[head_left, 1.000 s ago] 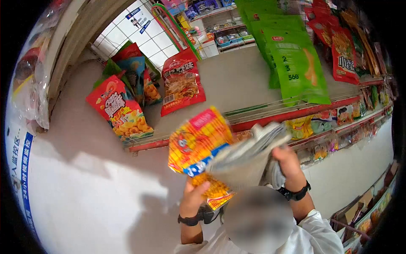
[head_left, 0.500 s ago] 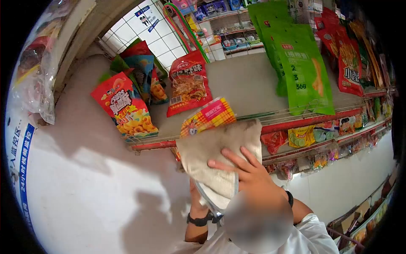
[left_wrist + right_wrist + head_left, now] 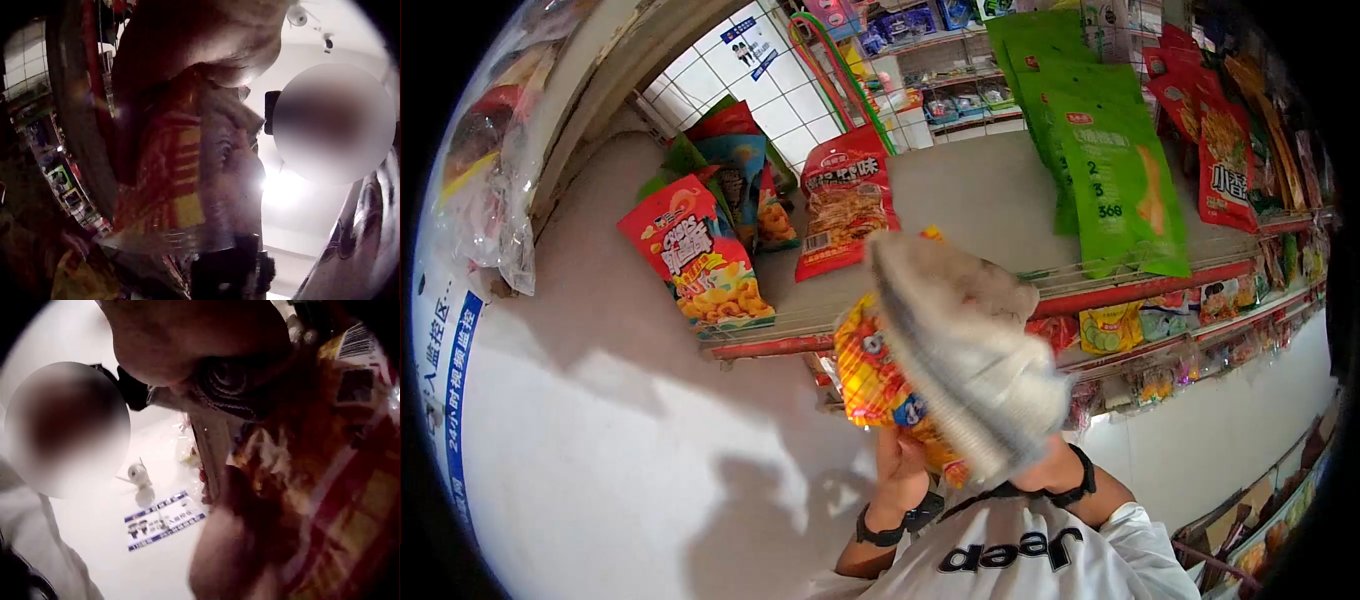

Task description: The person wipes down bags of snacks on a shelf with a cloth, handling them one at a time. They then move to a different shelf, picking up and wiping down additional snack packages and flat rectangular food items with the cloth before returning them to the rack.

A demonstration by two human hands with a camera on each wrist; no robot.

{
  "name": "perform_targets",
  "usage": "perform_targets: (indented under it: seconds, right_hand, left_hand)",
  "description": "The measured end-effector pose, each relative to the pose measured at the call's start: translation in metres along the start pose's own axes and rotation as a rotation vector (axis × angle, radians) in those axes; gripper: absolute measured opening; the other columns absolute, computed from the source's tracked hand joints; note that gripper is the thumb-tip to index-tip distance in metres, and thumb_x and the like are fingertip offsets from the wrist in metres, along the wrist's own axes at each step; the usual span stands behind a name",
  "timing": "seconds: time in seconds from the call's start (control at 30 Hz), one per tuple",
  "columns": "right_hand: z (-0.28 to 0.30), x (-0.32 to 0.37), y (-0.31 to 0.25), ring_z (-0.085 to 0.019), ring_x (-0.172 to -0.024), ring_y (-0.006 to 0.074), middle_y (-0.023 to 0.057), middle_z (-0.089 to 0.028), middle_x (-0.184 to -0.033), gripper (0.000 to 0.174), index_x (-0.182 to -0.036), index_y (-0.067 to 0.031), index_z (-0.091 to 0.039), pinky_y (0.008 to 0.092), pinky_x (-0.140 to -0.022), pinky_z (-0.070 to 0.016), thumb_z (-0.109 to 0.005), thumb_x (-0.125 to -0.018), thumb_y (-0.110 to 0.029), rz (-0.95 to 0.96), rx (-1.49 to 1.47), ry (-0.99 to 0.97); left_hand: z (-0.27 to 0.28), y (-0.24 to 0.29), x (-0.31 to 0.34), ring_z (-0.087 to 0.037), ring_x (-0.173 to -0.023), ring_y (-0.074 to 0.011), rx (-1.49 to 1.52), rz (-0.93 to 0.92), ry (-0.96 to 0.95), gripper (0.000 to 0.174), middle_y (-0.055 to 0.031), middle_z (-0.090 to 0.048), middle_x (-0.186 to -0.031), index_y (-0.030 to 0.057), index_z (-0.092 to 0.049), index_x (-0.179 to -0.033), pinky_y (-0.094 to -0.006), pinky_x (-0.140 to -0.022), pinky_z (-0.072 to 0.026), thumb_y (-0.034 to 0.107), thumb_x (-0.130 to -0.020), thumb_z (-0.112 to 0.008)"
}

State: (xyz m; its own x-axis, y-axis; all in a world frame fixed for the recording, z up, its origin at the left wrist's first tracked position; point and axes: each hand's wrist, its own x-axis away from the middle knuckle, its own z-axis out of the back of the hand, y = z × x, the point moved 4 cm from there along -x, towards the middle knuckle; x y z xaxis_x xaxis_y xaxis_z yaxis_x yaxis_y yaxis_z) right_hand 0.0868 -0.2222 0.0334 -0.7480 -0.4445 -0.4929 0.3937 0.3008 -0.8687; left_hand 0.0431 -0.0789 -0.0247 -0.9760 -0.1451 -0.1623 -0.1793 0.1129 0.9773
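Left hand [image 3: 900,475] grips the lower part of the yellow-and-red snack bag [image 3: 862,380], thumb on the front, other fingertips hidden behind it; bag sticks up past the fingers, in front of the shelf's red edge [image 3: 1150,288]. Right hand [image 3: 1045,467] holds the blurry grey-white cloth [image 3: 975,350] from its lower end, folds tucked under the palm in right wrist view, cloth overlapping bag's front, exact finger placement can't tell.
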Motion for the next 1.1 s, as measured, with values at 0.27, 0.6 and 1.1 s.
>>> perform_targets:
  seconds: [0.27,0.6,1.1]
  right_hand:
    - [-0.014,-0.003,-0.003,-0.032,-0.12,0.0265,0.018,-0.048,-0.114,0.019,-0.06,0.0003,-0.053,0.047,-0.099,-0.0167,-0.051,-0.047,-0.014,0.302,0.531,-0.478]
    - [0.025,0.024,0.046,-0.04,-0.113,0.0258,0.0181,-0.045,-0.117,0.044,-0.112,-0.001,-0.047,0.0404,-0.097,-0.0252,-0.043,-0.08,-0.031,-0.077,0.007,-0.105]
    - [0.069,0.026,0.035,-0.039,-0.111,0.0271,0.0093,-0.04,-0.123,0.047,-0.122,-0.0064,-0.035,0.0416,-0.093,-0.0308,-0.041,-0.086,-0.036,-0.154,-0.962,0.776]
  left_hand:
    - [0.041,0.025,-0.016,-0.041,-0.107,-0.0195,0.382,-0.098,0.227,0.058,-0.0081,-0.039,-0.12,0.0026,-0.027,-0.124,-0.0342,-0.09,-0.0332,0.043,-0.085,-0.039]
    - [0.051,0.038,-0.031,-0.04,-0.11,-0.0216,0.431,-0.256,0.214,0.052,-0.0073,-0.04,-0.122,0.0061,-0.029,-0.124,-0.0371,-0.092,-0.0327,0.042,-0.086,-0.034]
    - [0.046,0.054,-0.037,-0.042,-0.107,-0.0176,0.467,-0.206,0.335,0.044,-0.0061,-0.04,-0.12,0.005,-0.029,-0.122,-0.0325,-0.091,-0.0325,0.035,-0.091,-0.026]
